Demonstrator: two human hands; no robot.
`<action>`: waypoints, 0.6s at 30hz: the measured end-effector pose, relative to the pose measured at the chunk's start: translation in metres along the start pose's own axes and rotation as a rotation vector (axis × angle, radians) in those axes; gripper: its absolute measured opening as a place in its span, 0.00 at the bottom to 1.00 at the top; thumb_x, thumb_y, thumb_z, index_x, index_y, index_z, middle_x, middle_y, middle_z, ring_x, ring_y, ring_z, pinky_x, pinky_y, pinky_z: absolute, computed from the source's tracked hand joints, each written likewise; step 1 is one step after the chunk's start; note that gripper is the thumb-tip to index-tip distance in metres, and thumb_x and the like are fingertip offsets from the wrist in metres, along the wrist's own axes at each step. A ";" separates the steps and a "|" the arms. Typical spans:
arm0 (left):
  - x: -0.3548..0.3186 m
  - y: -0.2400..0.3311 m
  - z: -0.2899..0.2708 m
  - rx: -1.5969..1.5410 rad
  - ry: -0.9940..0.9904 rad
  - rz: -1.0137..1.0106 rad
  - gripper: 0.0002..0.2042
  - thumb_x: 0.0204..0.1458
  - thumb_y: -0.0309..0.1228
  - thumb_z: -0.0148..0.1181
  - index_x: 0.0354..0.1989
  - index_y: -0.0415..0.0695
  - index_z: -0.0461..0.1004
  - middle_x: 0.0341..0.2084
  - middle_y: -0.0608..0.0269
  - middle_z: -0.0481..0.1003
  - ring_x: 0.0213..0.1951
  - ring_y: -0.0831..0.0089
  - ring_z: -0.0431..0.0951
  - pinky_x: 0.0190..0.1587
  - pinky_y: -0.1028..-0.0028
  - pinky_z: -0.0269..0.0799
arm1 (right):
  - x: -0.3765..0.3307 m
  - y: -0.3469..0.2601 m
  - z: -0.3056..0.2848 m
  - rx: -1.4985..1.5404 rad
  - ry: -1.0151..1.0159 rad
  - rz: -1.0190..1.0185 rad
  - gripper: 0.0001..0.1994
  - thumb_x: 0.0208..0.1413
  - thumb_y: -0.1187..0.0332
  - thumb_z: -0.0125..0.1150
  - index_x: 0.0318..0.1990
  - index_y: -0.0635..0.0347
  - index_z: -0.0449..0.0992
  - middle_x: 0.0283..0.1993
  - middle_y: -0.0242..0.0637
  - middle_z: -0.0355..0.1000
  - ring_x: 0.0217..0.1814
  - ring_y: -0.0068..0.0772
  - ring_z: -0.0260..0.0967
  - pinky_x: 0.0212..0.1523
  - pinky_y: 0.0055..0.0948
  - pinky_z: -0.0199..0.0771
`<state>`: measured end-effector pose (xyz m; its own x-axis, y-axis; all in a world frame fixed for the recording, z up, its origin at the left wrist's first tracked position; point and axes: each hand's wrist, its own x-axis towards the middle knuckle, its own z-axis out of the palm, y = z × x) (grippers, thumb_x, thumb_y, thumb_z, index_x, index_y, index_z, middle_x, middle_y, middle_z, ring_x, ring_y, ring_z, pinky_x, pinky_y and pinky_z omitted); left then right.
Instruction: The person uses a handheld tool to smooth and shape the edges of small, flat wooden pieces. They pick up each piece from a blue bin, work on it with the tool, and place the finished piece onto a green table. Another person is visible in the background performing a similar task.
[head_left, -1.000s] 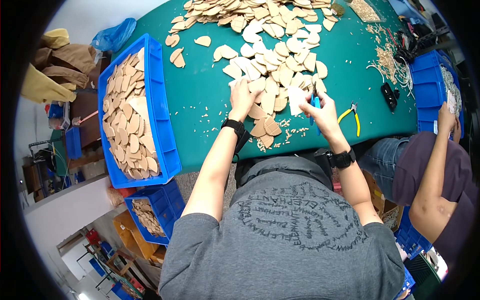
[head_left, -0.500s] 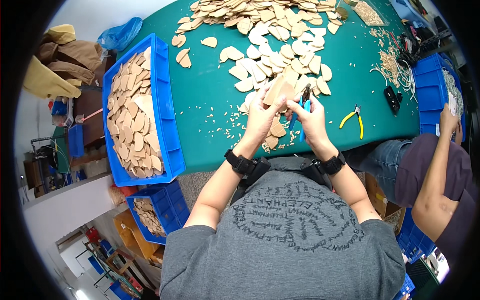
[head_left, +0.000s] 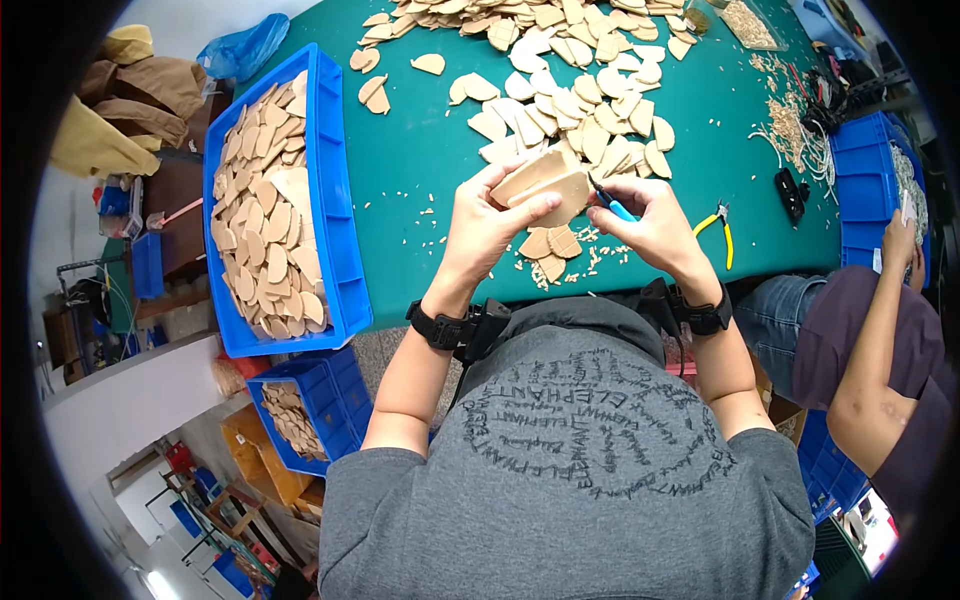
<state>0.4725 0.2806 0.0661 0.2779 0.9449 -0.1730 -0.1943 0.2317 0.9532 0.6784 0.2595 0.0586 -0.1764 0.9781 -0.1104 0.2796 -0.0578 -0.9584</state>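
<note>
My left hand (head_left: 482,225) is closed around flat, tan, wooden-looking pieces (head_left: 562,190), held tilted over the table with the thumb along the near edge. At least two seem to lie together. In my right hand (head_left: 655,222) is a pair of pliers with blue handles (head_left: 621,211), its dark jaws pointing toward the pieces' right edge; whether they touch it I cannot tell. The fingers cover most of the handles. Below the held pieces, a few rounded tan pieces (head_left: 549,243) lie on the green table, with small wood slivers around them.
A blue crate (head_left: 335,200) full of tan pieces stands at left. Heaped pieces (head_left: 520,25) cover the table's far side. Yellow-handled cutters (head_left: 728,240) and a black device (head_left: 789,198) lie at right, where a co-worker's arm (head_left: 880,330) reaches by another blue crate (head_left: 862,190).
My hands have moved apart, the left toward the left and the right toward the right. The held pieces have turned, and the pliers have gone from upright to slanting toward them.
</note>
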 end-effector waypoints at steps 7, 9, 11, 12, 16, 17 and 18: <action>-0.002 0.001 -0.002 0.019 0.002 0.009 0.22 0.43 0.25 0.70 0.48 0.36 0.72 0.39 0.61 0.77 0.40 0.77 0.77 0.43 0.78 0.74 | 0.001 -0.004 0.001 -0.079 0.007 -0.065 0.10 0.47 0.70 0.62 0.36 0.66 0.78 0.24 0.32 0.73 0.24 0.14 0.62 0.27 0.19 0.65; -0.002 0.002 -0.002 0.025 0.002 0.018 0.22 0.43 0.25 0.70 0.48 0.36 0.72 0.39 0.61 0.77 0.40 0.77 0.77 0.43 0.78 0.74 | 0.001 -0.007 -0.001 -0.114 -0.011 -0.034 0.10 0.46 0.71 0.62 0.36 0.66 0.78 0.25 0.34 0.74 0.26 0.16 0.65 0.30 0.20 0.68; -0.002 0.002 -0.002 0.040 0.001 0.029 0.22 0.43 0.25 0.70 0.48 0.36 0.72 0.39 0.61 0.77 0.40 0.77 0.77 0.43 0.78 0.74 | 0.000 -0.010 0.000 -0.133 -0.014 -0.033 0.10 0.45 0.71 0.61 0.35 0.66 0.78 0.26 0.37 0.75 0.27 0.18 0.69 0.32 0.21 0.70; -0.003 0.003 -0.002 0.044 0.000 0.030 0.22 0.43 0.25 0.70 0.48 0.36 0.72 0.39 0.61 0.77 0.40 0.77 0.77 0.43 0.78 0.74 | 0.001 -0.011 0.000 -0.134 -0.006 -0.054 0.09 0.45 0.72 0.61 0.35 0.66 0.78 0.27 0.37 0.76 0.28 0.19 0.70 0.33 0.21 0.71; -0.004 0.004 -0.002 0.068 -0.002 0.037 0.22 0.43 0.24 0.69 0.48 0.36 0.72 0.39 0.61 0.77 0.40 0.77 0.77 0.43 0.78 0.74 | 0.001 -0.011 0.001 -0.148 -0.003 -0.060 0.09 0.44 0.73 0.60 0.33 0.67 0.78 0.28 0.40 0.76 0.30 0.23 0.73 0.36 0.23 0.73; -0.004 0.004 -0.002 0.077 -0.003 0.039 0.21 0.43 0.24 0.69 0.48 0.36 0.72 0.39 0.61 0.77 0.40 0.77 0.77 0.43 0.78 0.74 | 0.001 -0.010 0.001 -0.149 -0.004 -0.050 0.08 0.44 0.73 0.60 0.33 0.67 0.78 0.28 0.40 0.76 0.30 0.22 0.73 0.35 0.23 0.73; -0.004 0.005 -0.003 0.072 -0.005 0.038 0.22 0.43 0.24 0.69 0.48 0.36 0.72 0.39 0.61 0.77 0.40 0.77 0.77 0.43 0.78 0.74 | 0.001 -0.009 0.001 -0.148 -0.007 -0.039 0.08 0.44 0.73 0.60 0.33 0.67 0.78 0.28 0.39 0.76 0.29 0.22 0.73 0.35 0.22 0.72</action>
<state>0.4681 0.2786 0.0704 0.2764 0.9515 -0.1352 -0.1363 0.1781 0.9745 0.6745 0.2608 0.0666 -0.1964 0.9776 -0.0758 0.4086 0.0113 -0.9126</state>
